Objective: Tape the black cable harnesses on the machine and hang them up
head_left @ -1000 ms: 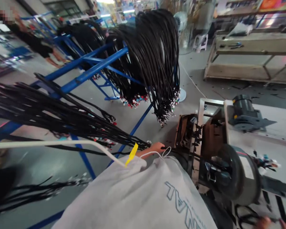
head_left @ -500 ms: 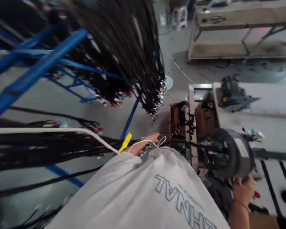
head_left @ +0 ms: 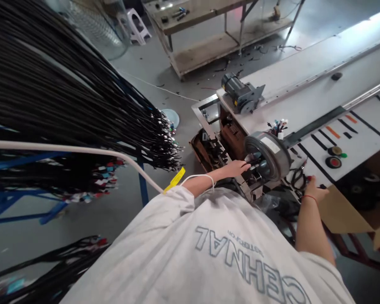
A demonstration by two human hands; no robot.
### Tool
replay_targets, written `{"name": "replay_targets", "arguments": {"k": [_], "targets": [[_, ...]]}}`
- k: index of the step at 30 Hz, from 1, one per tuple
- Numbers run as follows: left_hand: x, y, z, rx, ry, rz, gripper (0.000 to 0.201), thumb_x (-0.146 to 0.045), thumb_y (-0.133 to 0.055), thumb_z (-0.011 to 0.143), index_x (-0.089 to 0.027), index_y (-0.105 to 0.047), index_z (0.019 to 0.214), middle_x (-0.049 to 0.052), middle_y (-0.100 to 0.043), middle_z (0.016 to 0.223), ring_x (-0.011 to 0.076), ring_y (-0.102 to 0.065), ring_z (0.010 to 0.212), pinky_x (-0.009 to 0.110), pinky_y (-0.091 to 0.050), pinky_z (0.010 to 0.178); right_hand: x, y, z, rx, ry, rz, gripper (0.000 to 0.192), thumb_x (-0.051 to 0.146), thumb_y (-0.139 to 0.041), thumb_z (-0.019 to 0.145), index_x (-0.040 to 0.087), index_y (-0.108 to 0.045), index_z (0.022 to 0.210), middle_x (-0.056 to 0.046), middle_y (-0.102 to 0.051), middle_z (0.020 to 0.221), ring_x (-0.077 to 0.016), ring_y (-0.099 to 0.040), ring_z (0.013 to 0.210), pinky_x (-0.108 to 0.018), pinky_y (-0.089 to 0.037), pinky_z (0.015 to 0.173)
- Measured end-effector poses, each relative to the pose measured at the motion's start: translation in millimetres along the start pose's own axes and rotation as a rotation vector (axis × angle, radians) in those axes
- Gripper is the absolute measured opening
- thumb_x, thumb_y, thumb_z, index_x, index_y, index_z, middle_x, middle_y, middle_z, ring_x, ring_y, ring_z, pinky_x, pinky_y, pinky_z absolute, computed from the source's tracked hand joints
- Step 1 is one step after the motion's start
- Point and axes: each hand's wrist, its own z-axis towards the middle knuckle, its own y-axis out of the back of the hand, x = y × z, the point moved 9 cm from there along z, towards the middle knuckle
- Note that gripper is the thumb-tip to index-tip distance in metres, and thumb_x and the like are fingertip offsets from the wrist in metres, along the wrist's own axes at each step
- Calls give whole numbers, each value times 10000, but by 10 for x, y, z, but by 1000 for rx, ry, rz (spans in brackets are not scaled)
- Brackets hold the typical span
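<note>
My left hand [head_left: 237, 168] reaches across in front of my body to the near side of a large grey reel [head_left: 280, 156]. Its fingers are together beside the hub; whatever they pinch is too small to make out. My right hand [head_left: 316, 191], with a red band at the wrist, is at the edge of the white worktop [head_left: 307, 156]. The thumb and fingers are spread, the thumb close to a small red piece [head_left: 310, 178]. Black-handled scissors or pliers [head_left: 299, 179] lie just left of it. Connector ends [head_left: 279, 126] show behind the reel.
Bundles of black cables [head_left: 114, 101] hang over a blue rack [head_left: 50, 211] at left. A motor [head_left: 240, 90] sits on the bench beyond the reel. An open cardboard box [head_left: 345, 211] stands at right. A white cord with a yellow tag [head_left: 175, 179] crosses my left arm.
My view has turned to the right. My left hand has come from beside the cables to the reel. My right hand has moved off the reel's near side to the worktop edge.
</note>
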Motion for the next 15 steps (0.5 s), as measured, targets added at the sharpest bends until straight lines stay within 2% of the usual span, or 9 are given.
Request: {"name": "replay_targets", "arguments": {"k": [3, 8, 13, 15], "targets": [[-42, 62, -89, -35, 15, 47, 415, -358, -345, 997, -148, -613, 761, 40, -658, 717, 149, -598, 687, 237, -413, 674, -73, 56, -12, -87, -61, -35, 701, 592, -623, 808, 59, -428, 1219, -313, -528, 1243, -380, -515, 1202, -430, -393, 983], [0, 115, -284, -27, 20, 18, 440, -358, -341, 998, -150, -604, 713, 44, -669, 723, 152, -602, 688, 243, -431, 695, -81, 58, -15, -102, -57, -42, 689, 603, -614, 807, 80, -436, 1218, -296, -544, 1240, -371, -530, 1189, -429, -404, 964], [68, 118, -443, -38, 21, 14, 416, -360, -347, 996, -154, -627, 767, 47, -673, 765, 163, -620, 738, 258, -456, 739, -97, 56, -9, -112, -64, -59, 712, 615, -625, 792, 88, -433, 1230, -286, -545, 1252, -379, -531, 1182, -440, -404, 959], [62, 155, -523, -107, 32, 46, 365, -359, -376, 985, -154, -632, 825, 55, -672, 801, 173, -628, 776, 274, -472, 771, -101, 51, -12, -104, -67, -57, 700, 604, -628, 799, 86, -432, 1227, -286, -544, 1251, -379, -528, 1186, -445, -404, 960]]}}
